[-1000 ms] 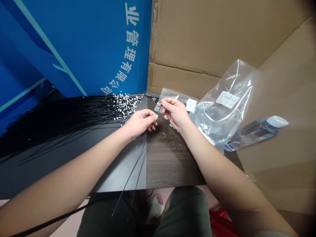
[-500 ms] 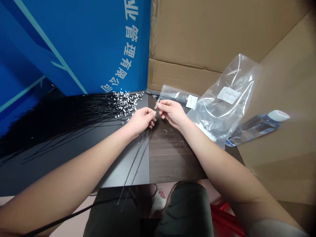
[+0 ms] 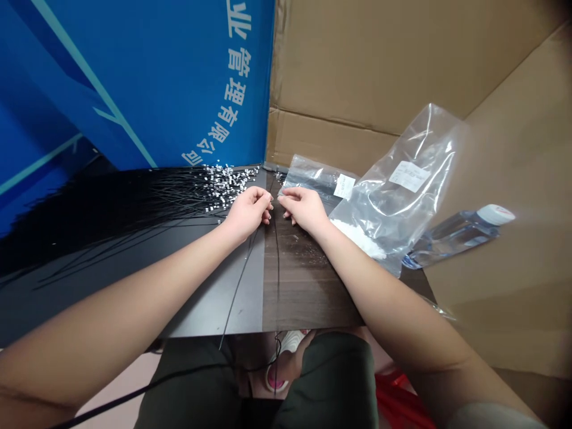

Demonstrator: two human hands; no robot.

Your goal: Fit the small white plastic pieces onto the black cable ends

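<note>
My left hand (image 3: 251,211) is closed in a pinch just left of the table's middle. A thin black cord (image 3: 238,285) runs from it down past the front edge. Facing it, a short gap away, my right hand (image 3: 304,207) has its thumb and index finger together. A second black cord (image 3: 278,262) passes between the two hands and hangs below the table edge; which fingers hold it, I cannot tell. Beside my left hand lies a large heap of black cords (image 3: 102,208), with small white tags (image 3: 223,182) at their ends.
Behind my right hand lies a clear bag of dark cords (image 3: 319,174). A larger plastic bag (image 3: 397,196) with white pieces leans against the cardboard wall (image 3: 335,65). A water bottle (image 3: 456,235) lies at the right. A blue printed panel (image 3: 179,71) stands at the back left.
My hands have moved apart, the left one slightly leftward. The two cords, close together before, now spread: one hangs almost straight down, the other still slants left.
</note>
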